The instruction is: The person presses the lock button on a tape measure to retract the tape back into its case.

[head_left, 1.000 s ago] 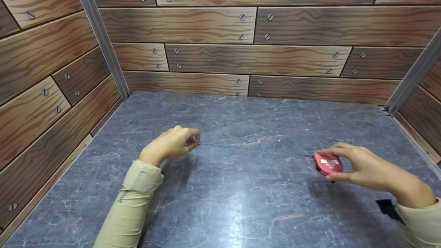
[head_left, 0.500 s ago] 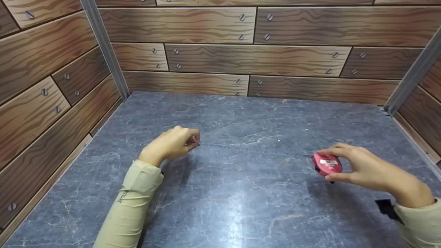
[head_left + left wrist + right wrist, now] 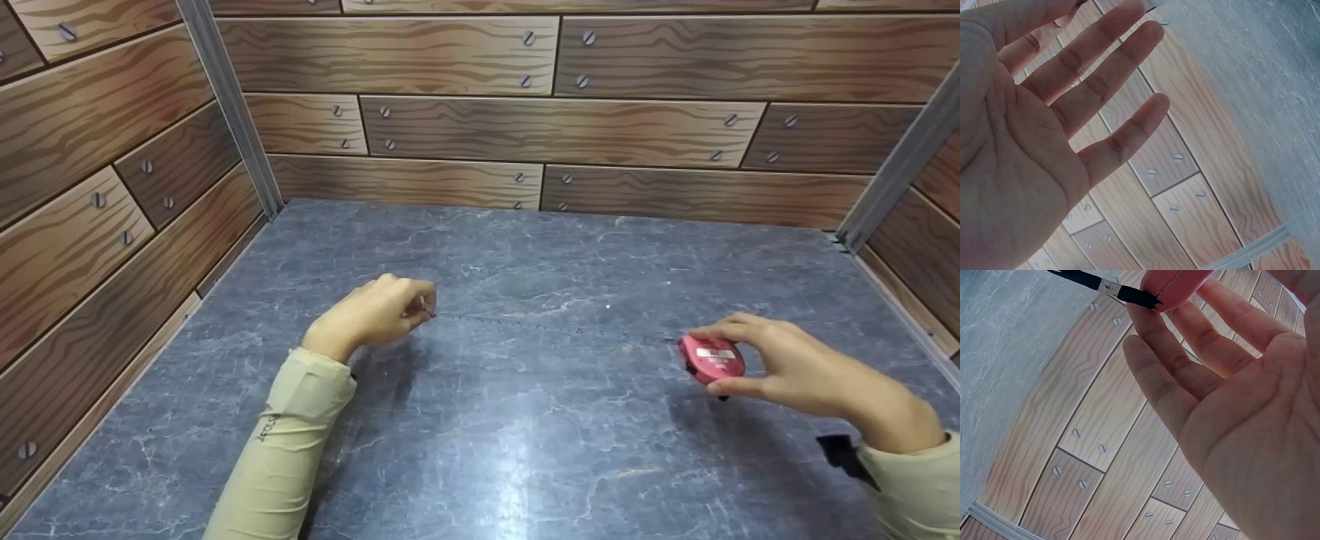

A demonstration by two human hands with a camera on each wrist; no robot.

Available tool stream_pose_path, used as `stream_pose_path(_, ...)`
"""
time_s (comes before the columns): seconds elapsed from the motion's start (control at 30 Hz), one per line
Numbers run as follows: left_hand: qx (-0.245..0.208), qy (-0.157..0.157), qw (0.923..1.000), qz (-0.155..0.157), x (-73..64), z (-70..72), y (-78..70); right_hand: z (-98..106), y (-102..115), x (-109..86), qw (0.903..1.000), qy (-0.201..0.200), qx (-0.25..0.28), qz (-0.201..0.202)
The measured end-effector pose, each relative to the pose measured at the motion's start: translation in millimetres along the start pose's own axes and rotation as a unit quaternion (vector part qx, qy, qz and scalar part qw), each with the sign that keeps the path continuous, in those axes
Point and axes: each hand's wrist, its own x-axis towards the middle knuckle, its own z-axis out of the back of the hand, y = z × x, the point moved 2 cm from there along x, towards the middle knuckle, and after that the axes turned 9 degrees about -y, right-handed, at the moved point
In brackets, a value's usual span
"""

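A pink tape measure (image 3: 711,360) is held on the right in the head view, raised a little above the tabletop. My right hand (image 3: 817,367) grips its case between the thumb below and the fingers above. From the case a thin dark blade (image 3: 555,328) runs left, hard to make out against the table. Its end lies at the pinched thumb and index finger of my left hand (image 3: 375,311). In the right wrist view the case (image 3: 1174,286) shows at the top, with a black strap (image 3: 1081,278). The left wrist view shows the other fingers (image 3: 1100,84) loosely extended.
A dark blue-grey marbled tabletop (image 3: 480,420) lies under both hands. Wood-plank-patterned walls (image 3: 450,127) enclose it at the back and sides, with grey metal posts (image 3: 232,112) at the corners.
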Motion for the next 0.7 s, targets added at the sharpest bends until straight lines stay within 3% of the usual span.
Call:
stream_pose_path(0.47,0.008,-0.001,1.0,-0.001,1.7,-0.1,-1.6,0.4,-2.0,-0.6,0.9999,0.009,0.002,-0.015)
stream_pose_path(0.7,0.004,0.003,1.0,-0.002,1.2,-0.5,-1.1,-0.4,-0.4,-0.6,0.9995,-0.021,-0.007,0.023)
